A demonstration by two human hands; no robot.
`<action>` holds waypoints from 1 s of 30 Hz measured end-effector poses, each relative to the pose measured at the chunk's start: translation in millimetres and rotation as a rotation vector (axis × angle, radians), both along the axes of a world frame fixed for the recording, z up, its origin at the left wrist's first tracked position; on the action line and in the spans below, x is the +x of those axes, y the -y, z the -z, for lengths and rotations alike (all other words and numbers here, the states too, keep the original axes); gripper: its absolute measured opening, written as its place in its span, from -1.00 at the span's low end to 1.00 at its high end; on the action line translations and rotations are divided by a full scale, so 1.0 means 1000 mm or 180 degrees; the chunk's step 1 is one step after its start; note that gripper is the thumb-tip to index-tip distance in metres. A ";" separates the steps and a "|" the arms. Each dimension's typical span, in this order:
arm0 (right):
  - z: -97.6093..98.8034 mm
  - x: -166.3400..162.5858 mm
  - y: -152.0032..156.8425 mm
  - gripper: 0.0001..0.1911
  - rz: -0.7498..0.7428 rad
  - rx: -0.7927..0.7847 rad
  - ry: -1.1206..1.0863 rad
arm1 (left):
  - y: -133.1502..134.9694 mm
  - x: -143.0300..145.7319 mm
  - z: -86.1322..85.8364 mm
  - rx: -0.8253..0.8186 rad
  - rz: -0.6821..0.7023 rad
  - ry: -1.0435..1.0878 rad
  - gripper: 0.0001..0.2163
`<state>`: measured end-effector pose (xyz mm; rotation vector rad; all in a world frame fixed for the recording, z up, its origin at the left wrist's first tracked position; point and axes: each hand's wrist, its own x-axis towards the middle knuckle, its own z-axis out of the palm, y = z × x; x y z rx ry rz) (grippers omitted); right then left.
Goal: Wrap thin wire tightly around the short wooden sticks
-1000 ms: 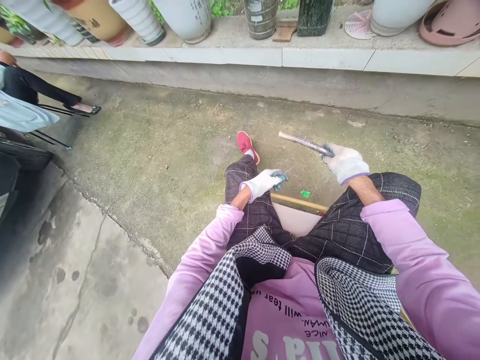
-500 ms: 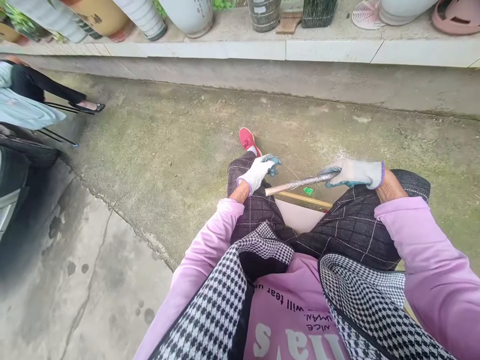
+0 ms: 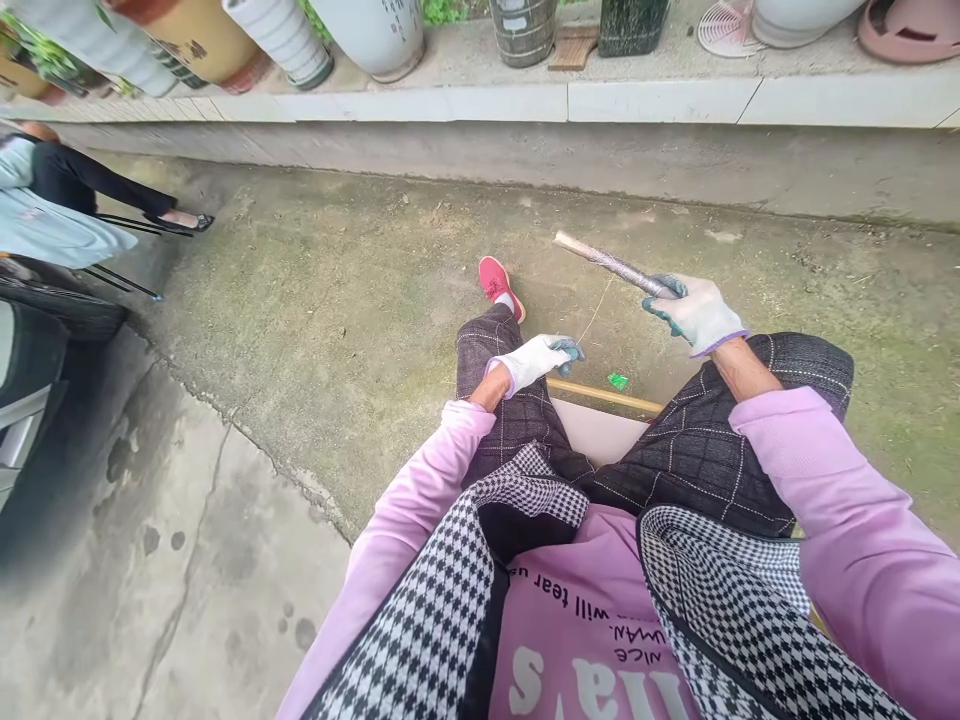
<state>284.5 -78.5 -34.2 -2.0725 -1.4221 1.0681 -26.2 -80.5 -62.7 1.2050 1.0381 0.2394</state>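
My right hand (image 3: 701, 312), in a white and grey-green work glove, grips one end of a wooden stick (image 3: 581, 247) wound with silvery wire or thread. The bare pale end points up and to the left, above my knees. From the wound part a thin strand (image 3: 598, 308) runs down to my left hand (image 3: 536, 358), which wears a matching glove. Its fingers are closed in a pinch at the strand's lower end. The strand looks taut; whether it is wire or thread I cannot tell.
A pale board (image 3: 600, 432) with a yellow bar (image 3: 607, 394) lies between my thighs. A green scrap (image 3: 618, 381) rests on the ground. Flowerpots (image 3: 375, 40) line a tiled ledge (image 3: 510, 104) ahead. At left, a person (image 3: 82, 175) sits near a vehicle (image 3: 30, 370).
My right hand has raised the stick and tilted its bare end up and away. My left hand has shifted slightly right and lower, with the strand now stretched between them.
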 end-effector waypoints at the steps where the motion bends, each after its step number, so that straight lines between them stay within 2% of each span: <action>1: 0.002 0.005 -0.002 -0.46 -0.0186 -0.0042 0.0522 | -0.001 -0.001 -0.002 0.0015 -0.0003 0.0037 -0.91; 3: 0.004 0.014 -0.003 -0.57 -0.0670 -0.0283 0.1323 | -0.003 -0.004 -0.006 0.0056 -0.0128 0.0107 -0.92; 6: 0.007 0.024 -0.001 -0.61 -0.1425 -0.0721 0.1614 | -0.008 -0.005 -0.009 0.0116 -0.0628 0.0189 -0.94; 10: 0.008 0.034 0.005 -0.64 -0.2056 -0.0843 0.1054 | -0.014 -0.005 -0.010 0.0108 -0.1352 0.0381 -0.91; 12: 0.005 0.038 0.010 -0.59 -0.2144 -0.0763 0.0566 | -0.016 -0.006 -0.010 0.0152 -0.1607 0.0500 -0.91; 15: -0.003 0.037 0.019 -0.39 -0.2048 -0.0857 -0.0239 | -0.019 -0.009 -0.010 0.0217 -0.1786 0.0544 -0.92; 18: -0.014 0.025 0.025 -0.27 -0.1918 -0.1091 -0.0841 | -0.019 -0.012 -0.009 0.0234 -0.1523 0.0389 -0.92; 22: -0.023 0.000 0.027 -0.37 -0.1732 -0.1152 -0.1362 | -0.014 -0.012 -0.003 0.0337 -0.0738 0.0134 -0.88; 24: -0.024 -0.010 0.027 -0.36 -0.1464 -0.0998 -0.1661 | -0.009 -0.009 0.001 0.0372 -0.0429 -0.0026 -0.90; 27: -0.019 -0.018 0.024 -0.25 -0.0902 -0.0591 -0.1986 | -0.003 -0.004 0.004 0.0287 -0.0194 -0.0169 -0.94; 30: -0.014 -0.021 0.019 -0.26 -0.0386 -0.0318 -0.1792 | 0.001 0.003 0.004 0.0196 -0.0071 -0.0155 -0.85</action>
